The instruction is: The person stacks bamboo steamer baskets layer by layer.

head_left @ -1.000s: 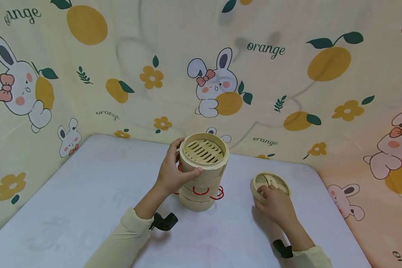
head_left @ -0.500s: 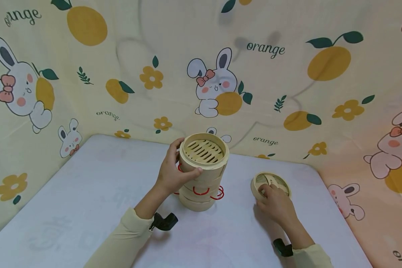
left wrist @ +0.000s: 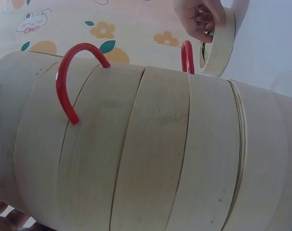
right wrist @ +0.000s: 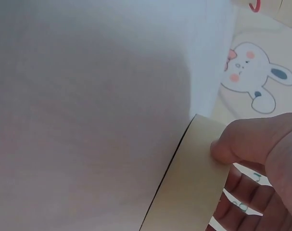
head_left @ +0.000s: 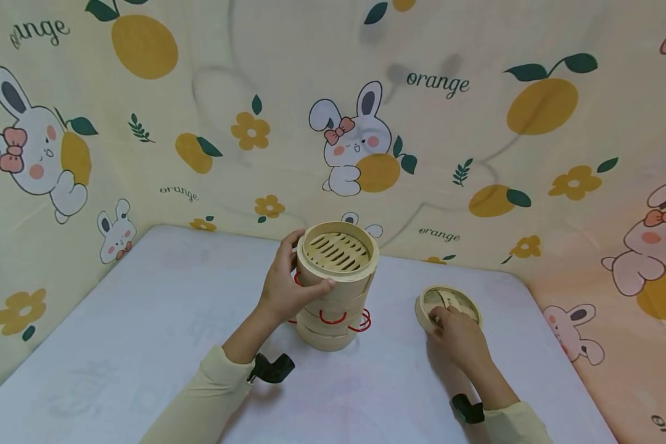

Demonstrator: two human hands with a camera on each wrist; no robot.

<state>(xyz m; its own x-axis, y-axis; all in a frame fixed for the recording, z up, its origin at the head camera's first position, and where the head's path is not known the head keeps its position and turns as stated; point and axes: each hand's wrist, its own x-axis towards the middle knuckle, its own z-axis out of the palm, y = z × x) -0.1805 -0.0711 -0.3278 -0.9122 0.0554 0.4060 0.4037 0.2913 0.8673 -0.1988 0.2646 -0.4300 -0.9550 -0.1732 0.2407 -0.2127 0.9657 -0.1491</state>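
A tall stack of round bamboo steamer baskets [head_left: 338, 293] with red loop handles stands on the table in the head view. Its top shows a slatted surface inside a raised rim. My left hand [head_left: 288, 280] grips the upper part of the stack from the left, thumb across the front and fingers round the back. To the right, a round bamboo steamer lid [head_left: 423, 307] with a flat strap rests on the table. My right hand [head_left: 463, 342] pinches its near rim; in the right wrist view the thumb presses the outer wall of the lid [right wrist: 189, 178], with curled fingers on the other side.
The white table [head_left: 144, 345] runs up against a cloth backdrop [head_left: 211, 92] printed with rabbits and oranges. A gap of bare table separates the stack from the lid. Black wrist cameras [head_left: 274, 368] are worn on both wrists.
My right wrist has shifted slightly forward while the fingers keep hold of the lid. The left hand and the stack stay where they were.
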